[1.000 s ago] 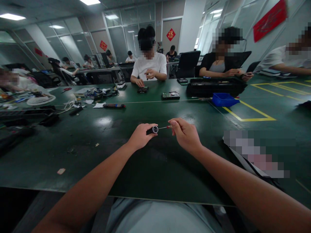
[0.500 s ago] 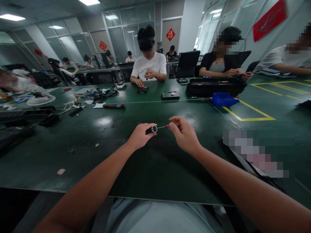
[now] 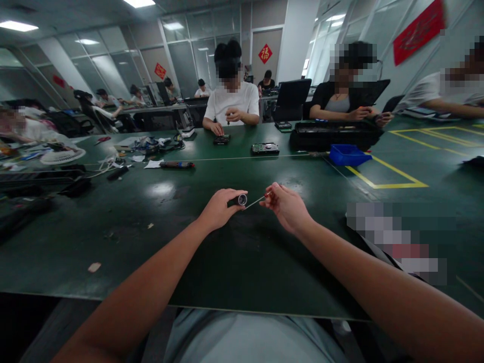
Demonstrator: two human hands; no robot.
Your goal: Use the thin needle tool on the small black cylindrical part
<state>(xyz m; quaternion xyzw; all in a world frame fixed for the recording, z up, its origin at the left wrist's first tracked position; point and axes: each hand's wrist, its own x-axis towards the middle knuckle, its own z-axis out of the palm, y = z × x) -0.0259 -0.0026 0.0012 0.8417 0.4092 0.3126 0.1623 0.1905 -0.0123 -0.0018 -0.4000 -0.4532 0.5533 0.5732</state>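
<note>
Left hand (image 3: 218, 209), frame centre, pinches a short black cylinder with a silver end (image 3: 239, 200) above the dark green worktop (image 3: 124, 237); right hand (image 3: 286, 205) grips a thin red-handled metal tool (image 3: 258, 199) at its opening. Tilting could make the tip slip out.

The table (image 3: 159, 237) top is dark green, smooth and a bit shiny. The small handle (image 3: 238, 200) looks like black plastic with a shiny metal end. The thin rod (image 3: 255, 201) looks like metal. The tray (image 3: 350, 154) is blue plastic.
</note>
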